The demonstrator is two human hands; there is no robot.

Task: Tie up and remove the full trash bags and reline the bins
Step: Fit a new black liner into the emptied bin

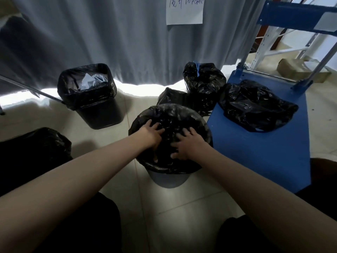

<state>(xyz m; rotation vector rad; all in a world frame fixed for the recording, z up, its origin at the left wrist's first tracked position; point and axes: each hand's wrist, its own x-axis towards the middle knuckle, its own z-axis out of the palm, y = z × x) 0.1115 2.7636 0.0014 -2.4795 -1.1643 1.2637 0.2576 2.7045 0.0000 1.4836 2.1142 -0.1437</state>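
A round grey bin [168, 180] stands on the floor right in front of me, lined with a black bag [175, 114] whose edge folds over the rim. My left hand [151, 136] and my right hand [188, 144] both reach inside it, fingers spread, pressing the black plastic down. A square black bin [99, 114] at the back left holds a black liner and crumpled white paper [93, 80]. A tied black bag [204, 83] with a blue tie stands behind the round bin. A smaller black bag [170, 96] lies beside it.
A blue platform cart [259, 152] stands to the right with a black bag [255, 106] on its deck. Another black bag [36, 148] lies at the left. A grey curtain [109, 37] hangs behind, with a paper note [184, 11]. Metal shelving [273, 39] stands at the back right.
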